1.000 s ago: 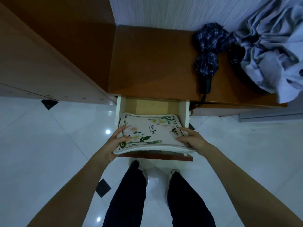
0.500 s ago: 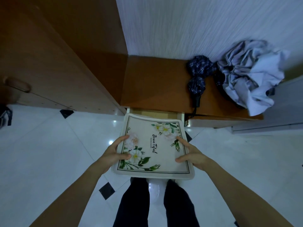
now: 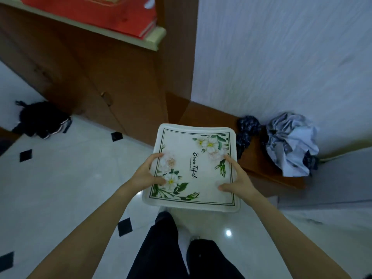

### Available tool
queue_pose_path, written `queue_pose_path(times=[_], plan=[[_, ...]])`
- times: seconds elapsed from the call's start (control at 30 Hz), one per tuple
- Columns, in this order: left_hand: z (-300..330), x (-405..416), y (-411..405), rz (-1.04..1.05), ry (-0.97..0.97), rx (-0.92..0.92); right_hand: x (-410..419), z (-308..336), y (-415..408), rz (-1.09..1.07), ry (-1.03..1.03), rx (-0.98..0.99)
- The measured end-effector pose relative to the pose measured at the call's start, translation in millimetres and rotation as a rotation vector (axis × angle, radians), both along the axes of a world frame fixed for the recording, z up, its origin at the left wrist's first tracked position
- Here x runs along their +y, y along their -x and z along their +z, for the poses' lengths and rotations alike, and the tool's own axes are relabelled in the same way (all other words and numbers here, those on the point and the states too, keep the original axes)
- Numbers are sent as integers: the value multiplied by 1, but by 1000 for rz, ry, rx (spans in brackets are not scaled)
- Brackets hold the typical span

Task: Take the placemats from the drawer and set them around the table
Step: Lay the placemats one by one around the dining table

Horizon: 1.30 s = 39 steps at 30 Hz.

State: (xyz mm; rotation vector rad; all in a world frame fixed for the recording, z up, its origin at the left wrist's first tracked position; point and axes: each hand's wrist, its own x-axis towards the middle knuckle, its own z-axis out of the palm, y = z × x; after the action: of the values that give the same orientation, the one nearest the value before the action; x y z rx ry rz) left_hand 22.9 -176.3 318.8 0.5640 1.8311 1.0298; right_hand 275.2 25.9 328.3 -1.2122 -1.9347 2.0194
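Now floral placemats (image 3: 193,168) between left hand (image 3: 144,176) and right hand (image 3: 238,181).

Your placemats (image 3: 193,170) hide the drawer completely, and how many lie in the stack cannot be told from the edges. The small print beside the script lettering is too fine to read. Fingers of your left hand (image 3: 145,176) and right hand (image 3: 237,184) pass under the stack out of sight. At 11 o'clock, the red item (image 3: 96,11) on the shelf (image 3: 153,38) is cut by the top edge. At 9 o'clock, the dark bundle (image 3: 42,119) is too blurred to identify.
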Motion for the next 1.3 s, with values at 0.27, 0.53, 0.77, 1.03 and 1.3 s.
queue_pose_path(times=[0.27,0.53,0.77,1.03,1.3], plan=[[57,-78,-79,366,-134,169,-37,50,-12,193,-102,135],[79,-188,-127,624,-97,223,-102,68,14,437,-72,124],[88,-282,-152,849,-60,254,-181,76,56,617,-71,149],[94,-415,-172,1084,-26,238,-315,85,103,814,-77,164],[97,-548,-196,1328,-8,251,-473,75,151,987,-165,247]])
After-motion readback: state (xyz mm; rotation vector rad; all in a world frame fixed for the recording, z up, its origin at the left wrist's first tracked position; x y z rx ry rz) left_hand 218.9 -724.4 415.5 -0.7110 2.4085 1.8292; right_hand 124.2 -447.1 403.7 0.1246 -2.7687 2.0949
